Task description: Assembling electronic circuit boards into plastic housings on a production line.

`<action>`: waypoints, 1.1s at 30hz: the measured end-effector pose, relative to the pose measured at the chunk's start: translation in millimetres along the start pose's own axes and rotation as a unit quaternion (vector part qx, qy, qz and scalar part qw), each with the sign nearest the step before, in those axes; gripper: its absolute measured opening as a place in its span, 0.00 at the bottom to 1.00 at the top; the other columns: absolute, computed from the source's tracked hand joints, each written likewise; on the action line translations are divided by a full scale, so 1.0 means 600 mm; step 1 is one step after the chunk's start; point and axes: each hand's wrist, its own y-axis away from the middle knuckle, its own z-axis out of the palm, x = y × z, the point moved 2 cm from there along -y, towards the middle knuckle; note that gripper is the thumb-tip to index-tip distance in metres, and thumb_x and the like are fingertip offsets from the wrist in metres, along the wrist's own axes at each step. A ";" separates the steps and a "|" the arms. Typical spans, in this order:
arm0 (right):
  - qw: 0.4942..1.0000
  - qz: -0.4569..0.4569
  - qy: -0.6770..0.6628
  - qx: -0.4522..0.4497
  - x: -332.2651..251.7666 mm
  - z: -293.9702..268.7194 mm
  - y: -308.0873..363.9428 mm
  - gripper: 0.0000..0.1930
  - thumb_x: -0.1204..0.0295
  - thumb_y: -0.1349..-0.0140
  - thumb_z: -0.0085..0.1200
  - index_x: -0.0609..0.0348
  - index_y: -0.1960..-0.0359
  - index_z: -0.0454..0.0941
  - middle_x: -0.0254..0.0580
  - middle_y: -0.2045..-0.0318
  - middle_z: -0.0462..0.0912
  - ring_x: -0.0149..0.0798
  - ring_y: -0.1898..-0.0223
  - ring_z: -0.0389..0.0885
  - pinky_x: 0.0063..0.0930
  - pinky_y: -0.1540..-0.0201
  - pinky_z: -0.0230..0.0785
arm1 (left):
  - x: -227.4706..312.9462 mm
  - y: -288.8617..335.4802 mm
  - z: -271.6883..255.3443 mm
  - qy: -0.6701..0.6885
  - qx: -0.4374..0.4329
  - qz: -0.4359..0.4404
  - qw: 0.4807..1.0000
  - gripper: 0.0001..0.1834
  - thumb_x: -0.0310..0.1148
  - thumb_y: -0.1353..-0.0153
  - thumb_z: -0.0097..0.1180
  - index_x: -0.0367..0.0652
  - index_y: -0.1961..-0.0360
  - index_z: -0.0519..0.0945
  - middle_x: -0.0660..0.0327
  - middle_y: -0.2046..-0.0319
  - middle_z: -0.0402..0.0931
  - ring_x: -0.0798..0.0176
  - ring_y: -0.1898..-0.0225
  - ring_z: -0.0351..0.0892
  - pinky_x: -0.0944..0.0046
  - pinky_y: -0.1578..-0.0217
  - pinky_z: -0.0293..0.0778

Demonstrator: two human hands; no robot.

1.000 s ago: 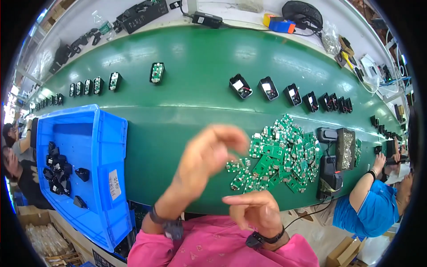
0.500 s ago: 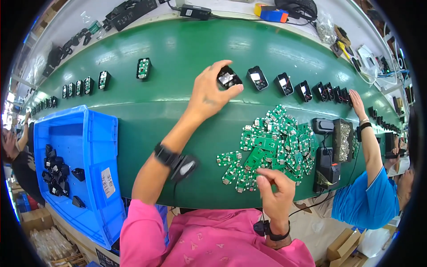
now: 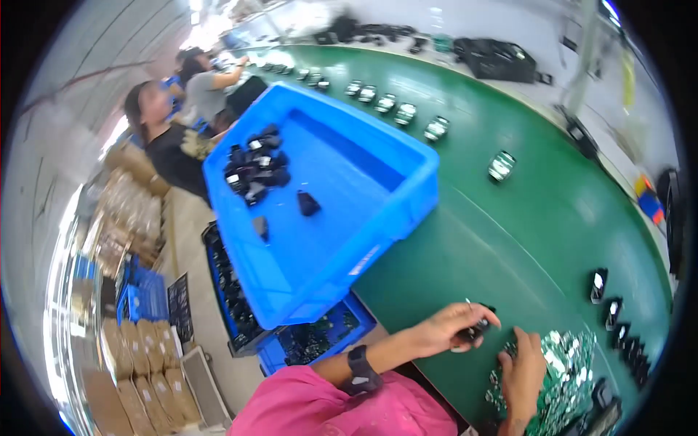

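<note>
Left hand [image 3: 449, 325] pinches a black casing [image 3: 474, 333], probably to steady it; right hand [image 3: 524, 370], grip unclear, at circuit boards [image 3: 568, 363] heaped near right, seemingly for easy reach

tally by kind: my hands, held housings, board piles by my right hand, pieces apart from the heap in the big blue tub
Left hand, right hand: 2
Held housing: 1
Green board pile: 1
Dark pieces apart: 2
Total: 6

From my end I count two hands [image 3: 525, 367], one held case [image 3: 475, 331] and one uncountable board heap [image 3: 571, 367] at four o'clock; toward ten, two co-workers [image 3: 171, 156], one large bin [image 3: 349, 211], two stray parts [image 3: 308, 203]; six nearest filled cases [image 3: 502, 166], twelve to two.
</note>
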 end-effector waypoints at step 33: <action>0.797 0.203 -0.546 0.159 -0.039 0.023 0.046 0.08 0.74 0.34 0.59 0.68 0.64 0.76 0.37 0.75 0.82 0.23 0.76 0.79 0.16 0.74 0.73 | 0.041 -0.003 0.105 -0.569 0.009 0.145 0.809 0.36 0.25 0.47 0.65 0.47 0.34 0.69 0.48 0.44 0.68 0.45 0.51 0.78 0.53 0.52 0.76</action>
